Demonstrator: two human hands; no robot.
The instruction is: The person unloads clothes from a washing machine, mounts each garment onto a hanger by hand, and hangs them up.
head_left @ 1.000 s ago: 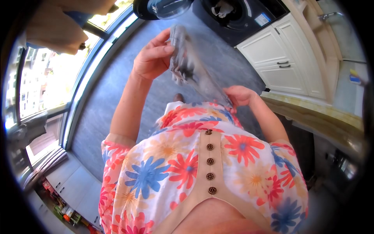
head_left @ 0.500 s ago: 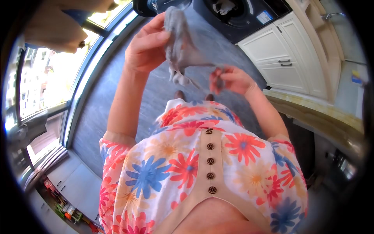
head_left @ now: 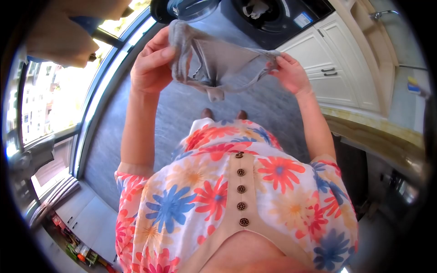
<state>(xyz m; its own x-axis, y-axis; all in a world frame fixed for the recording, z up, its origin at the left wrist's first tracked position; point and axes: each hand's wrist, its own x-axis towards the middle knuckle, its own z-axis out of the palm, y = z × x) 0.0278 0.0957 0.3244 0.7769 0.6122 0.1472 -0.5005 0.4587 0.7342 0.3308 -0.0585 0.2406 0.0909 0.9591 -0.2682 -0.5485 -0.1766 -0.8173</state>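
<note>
A thin grey garment point(head_left: 230, 59) with partly sheer fabric and a thicker gathered edge hangs stretched between my two hands, above the floor. It looks like a pair of underpants, though the exact kind is hard to tell. My left hand point(head_left: 152, 63) pinches its bunched left edge between thumb and fingers. At the opposite end, my right hand point(head_left: 292, 75) grips the right edge with its fingers closed. A small light piece of the cloth dangles below the middle.
A dark front-loading washer point(head_left: 273, 27) with its round door point(head_left: 193, 7) swung open stands ahead, pale cloth inside. White cabinets point(head_left: 339, 68) and a counter edge point(head_left: 378, 125) are on the right. Windows point(head_left: 59, 100) and hanging clothes point(head_left: 59, 36) line the left.
My right hand has moved up and outward and now grips the garment's right edge. The garment, earlier hanging bunched from my left hand, is spread wide. My left hand has shifted slightly left.
</note>
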